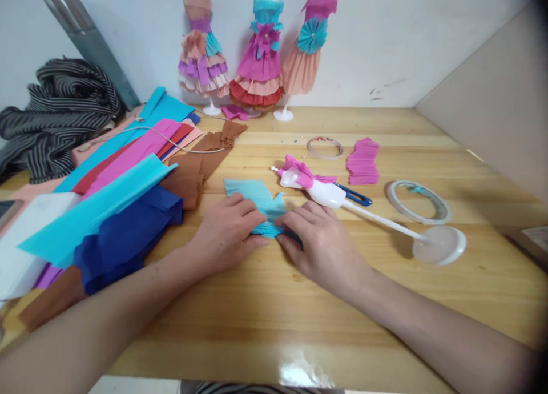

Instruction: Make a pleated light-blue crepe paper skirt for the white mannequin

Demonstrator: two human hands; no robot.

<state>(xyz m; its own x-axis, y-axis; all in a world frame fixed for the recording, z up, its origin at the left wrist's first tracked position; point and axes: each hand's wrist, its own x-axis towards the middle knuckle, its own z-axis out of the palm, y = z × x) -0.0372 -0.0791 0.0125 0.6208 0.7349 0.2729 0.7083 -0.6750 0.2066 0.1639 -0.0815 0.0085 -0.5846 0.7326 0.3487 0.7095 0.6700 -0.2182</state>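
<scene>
A light blue piece of crepe paper [252, 194] lies on the table, its near edge gathered into small pleats. My left hand [225, 225] pinches that pleated edge from the left, fingers curled over it. From the right, my right hand [319, 240] grips the same edge between thumb and fingers; a dark bit shows beside the thumb, its kind unclear. Just beyond my right hand a small white mannequin [327, 193] on a stand lies on its side, with pink crepe paper round its chest. A dark blue utility knife [353, 194] lies partly behind it.
Crepe paper sheets [103, 205] in several colours pile up at the left, beside a striped cloth [60, 114]. Tape rolls [443, 214] and a pink crepe strip [363, 161] lie at the right. Three dressed mannequins [261, 57] stand against the wall.
</scene>
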